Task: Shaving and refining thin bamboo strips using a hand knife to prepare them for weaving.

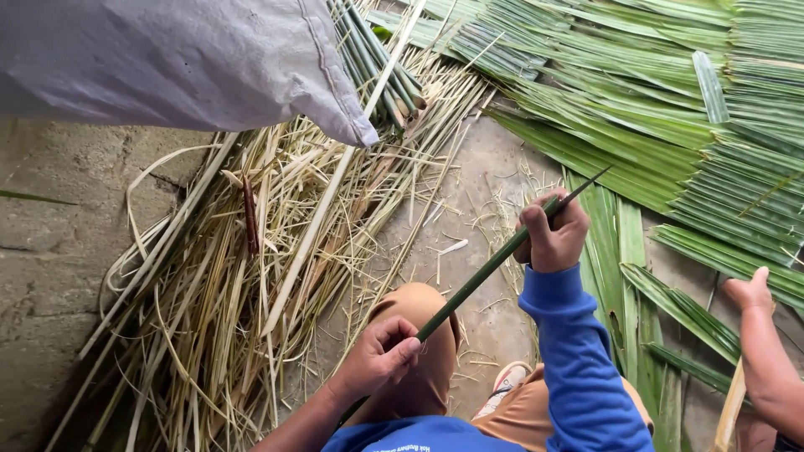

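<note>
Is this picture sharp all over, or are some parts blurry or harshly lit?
Head view: soft, even daylight, no glare or hard shadows; the green stick and both hands, left and right, look sharp; the grey sack close to the lens looks softer; edges bend slightly, as with a wide lens.

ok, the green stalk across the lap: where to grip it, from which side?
Likely grip the green stalk on its bare middle span, from above. It is thin and straight, slanting up to the right clear of the floor; the left hand and right hand already pinch its two ends.
</note>
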